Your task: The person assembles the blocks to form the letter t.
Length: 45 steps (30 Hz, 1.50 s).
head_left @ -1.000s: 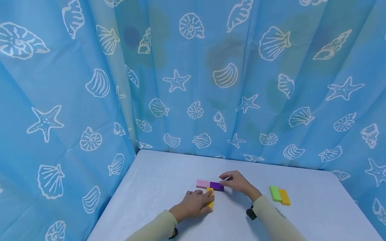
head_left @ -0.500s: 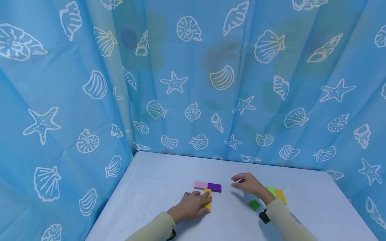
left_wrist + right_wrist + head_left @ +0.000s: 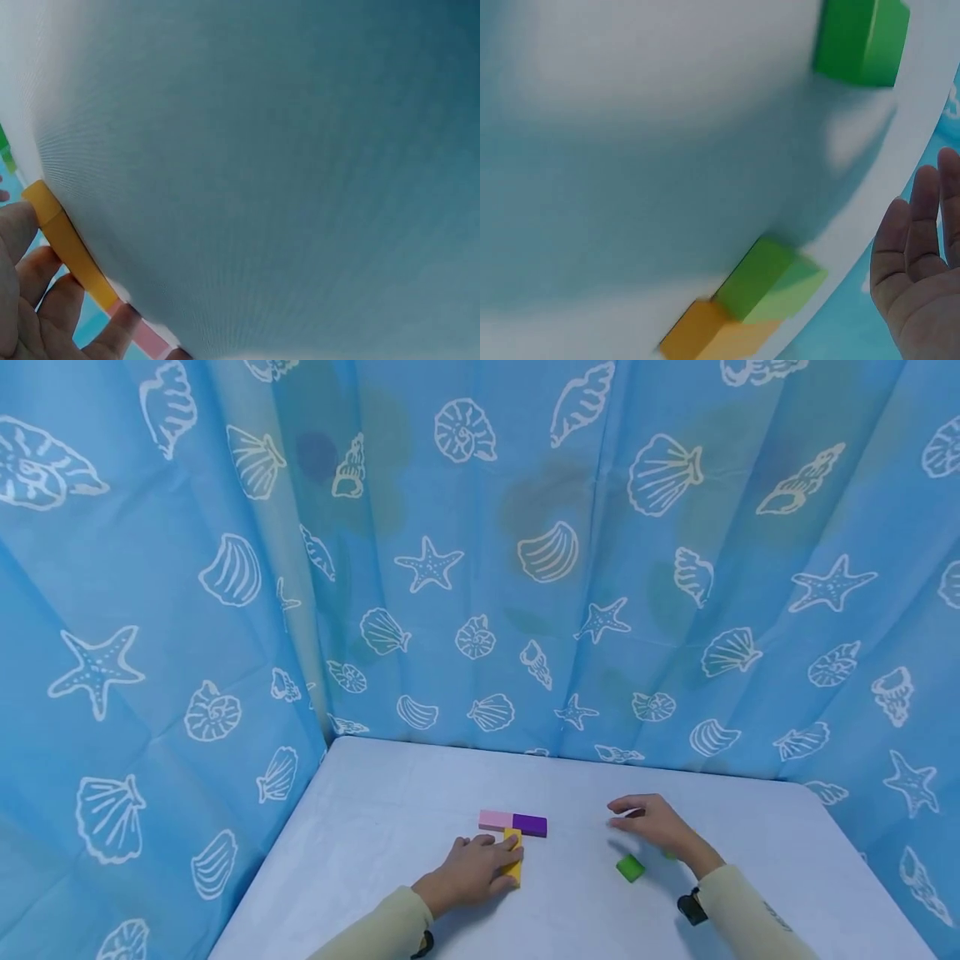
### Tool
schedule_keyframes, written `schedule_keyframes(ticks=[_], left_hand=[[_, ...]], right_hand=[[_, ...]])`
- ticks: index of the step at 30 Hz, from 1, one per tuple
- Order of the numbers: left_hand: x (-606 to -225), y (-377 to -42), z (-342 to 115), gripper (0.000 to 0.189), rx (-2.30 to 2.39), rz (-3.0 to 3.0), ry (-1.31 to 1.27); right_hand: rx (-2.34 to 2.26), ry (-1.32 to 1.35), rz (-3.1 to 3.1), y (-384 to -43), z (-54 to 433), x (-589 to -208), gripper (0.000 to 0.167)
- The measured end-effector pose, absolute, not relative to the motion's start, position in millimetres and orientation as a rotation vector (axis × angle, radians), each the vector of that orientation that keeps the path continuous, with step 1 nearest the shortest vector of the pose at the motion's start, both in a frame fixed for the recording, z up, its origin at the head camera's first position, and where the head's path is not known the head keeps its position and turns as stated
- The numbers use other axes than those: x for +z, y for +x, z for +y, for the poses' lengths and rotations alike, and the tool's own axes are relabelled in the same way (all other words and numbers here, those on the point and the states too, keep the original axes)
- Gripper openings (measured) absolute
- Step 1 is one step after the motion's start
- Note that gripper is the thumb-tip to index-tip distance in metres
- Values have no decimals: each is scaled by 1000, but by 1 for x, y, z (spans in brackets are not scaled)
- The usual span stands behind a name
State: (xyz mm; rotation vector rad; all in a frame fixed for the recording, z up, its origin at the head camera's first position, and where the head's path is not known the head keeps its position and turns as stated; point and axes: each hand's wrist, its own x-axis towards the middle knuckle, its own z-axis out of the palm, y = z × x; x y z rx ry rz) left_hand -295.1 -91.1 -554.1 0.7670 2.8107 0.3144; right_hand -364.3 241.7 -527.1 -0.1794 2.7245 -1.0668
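My left hand rests over a yellow block, thumb near its closer end and a finger at its farther part. That block's far end meets the row where a pink block and a purple block lie end to end. In the left wrist view, fingertips also reach the pink block. Over the table to the right, my right hand is held with loosely bent fingers and nothing in them. A green block lies just below it in the head view.
A light green block and an orange block lie side by side in the right wrist view, mostly hidden by the right arm in the head view. Behind the white table hangs a blue seashell curtain.
My right hand has moved away from the purple block to the right, uncovering the green block and covering the light green and orange ones. The left hand stays on the yellow block.
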Motion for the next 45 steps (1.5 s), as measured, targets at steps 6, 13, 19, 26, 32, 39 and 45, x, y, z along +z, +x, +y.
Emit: schedule_keyframes(ticks=[6, 13, 19, 26, 32, 39, 45], left_hand=[[-554, -296, -92, 52, 333, 2797, 761], [-558, -297, -90, 52, 334, 2788, 738], [-555, -299, -91, 52, 325, 2796, 729], [-553, -298, -92, 53, 326, 2803, 737], [-555, -297, -91, 52, 342, 2787, 740], [-557, -297, -91, 53, 328, 2786, 731], [-554, -296, -91, 53, 311, 2790, 738]], right_hand=[[-1039, -151, 2759, -361, 262, -525, 37], [-982, -164, 2797, -363, 281, -526, 39], [-943, -146, 2849, -366, 289, -525, 41], [-935, -131, 2876, -369, 293, -527, 45], [-932, -89, 2851, -371, 298, -534, 53], [-905, -22, 2812, -375, 297, -536, 61], [-853, -48, 2796, -378, 296, -544, 72]])
